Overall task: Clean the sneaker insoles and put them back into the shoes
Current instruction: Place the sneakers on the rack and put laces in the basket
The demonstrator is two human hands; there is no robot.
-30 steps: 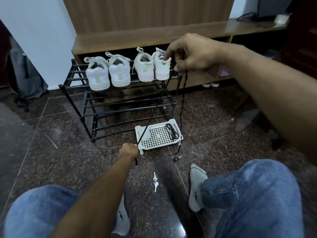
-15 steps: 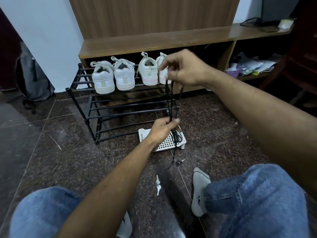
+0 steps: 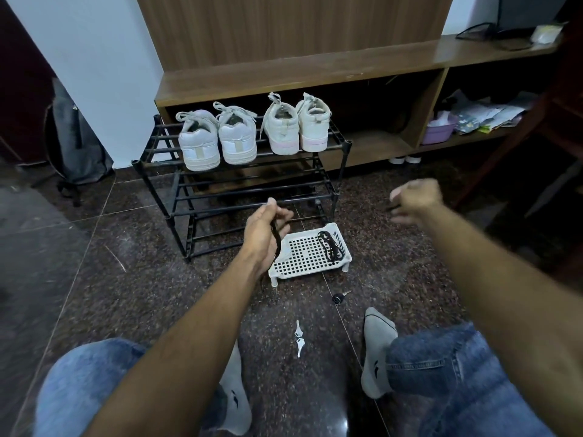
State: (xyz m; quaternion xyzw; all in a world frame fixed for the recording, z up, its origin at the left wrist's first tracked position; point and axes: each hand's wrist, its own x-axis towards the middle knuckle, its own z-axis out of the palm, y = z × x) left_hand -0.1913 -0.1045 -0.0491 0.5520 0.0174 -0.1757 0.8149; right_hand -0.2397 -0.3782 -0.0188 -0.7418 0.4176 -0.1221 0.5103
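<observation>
Left to right. A grey backpack (image 3: 79, 146) leans against the wall, clear of the work. On the top tier of the black rack (image 3: 176, 197) stand four white sneakers, heels toward you: a beige-tabbed pair (image 3: 217, 140) at left, a pink-soled pair (image 3: 296, 124) just beside it. No insole is visible outside a shoe; whether they sit inside cannot be told from here.

Your left hand (image 3: 263, 234) is curled around a dark lace (image 3: 277, 238), which hangs from the palm over the near left corner of the white perforated tray (image 3: 303, 257). A second bundled lace (image 3: 328, 247) already lies at the tray's right end. Your right hand (image 3: 413, 200) is blurred; its fingers appear curled, with something thin and dark at the fingertips, but I cannot tell if it is pinching anything.

Judged step: stowing the lace before turning to the insoles. Recommendation: gather the hanging length into your palm first, then lower it fully inside the tray rim, beside the other bundle, so no end trails onto the floor near the key (image 3: 339, 298). Keep the right hand clear of the rack post.
</observation>
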